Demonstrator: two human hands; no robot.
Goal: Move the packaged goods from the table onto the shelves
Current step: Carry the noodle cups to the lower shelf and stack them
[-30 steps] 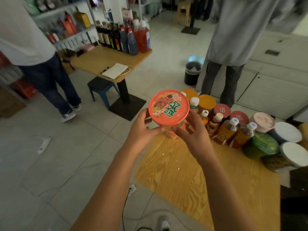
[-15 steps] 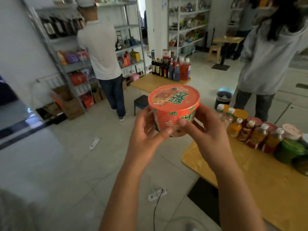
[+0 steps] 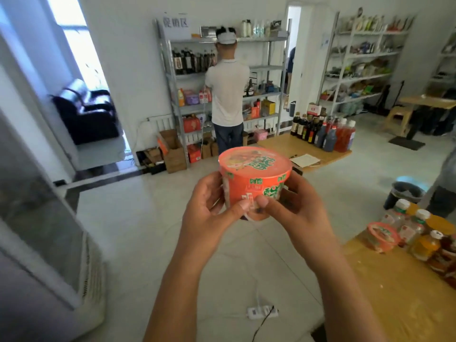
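Head | left hand [image 3: 207, 218] + right hand [image 3: 293, 213] grip 1 noodle bowl [image 3: 254, 174] | 1 spare bowl [image 3: 381, 236] on table [image 3: 394, 304]

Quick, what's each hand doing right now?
Left hand: closed on the orange noodle cup, gripping its left side.
Right hand: closed on the same cup, gripping its right side.

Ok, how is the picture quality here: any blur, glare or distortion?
Head view: the bowl, left hand and right hand are fairly sharp. Head view: the window is blown out white. Head view: the left edge is smeared by blur. Head view: the right shelves lean from wide-angle distortion.
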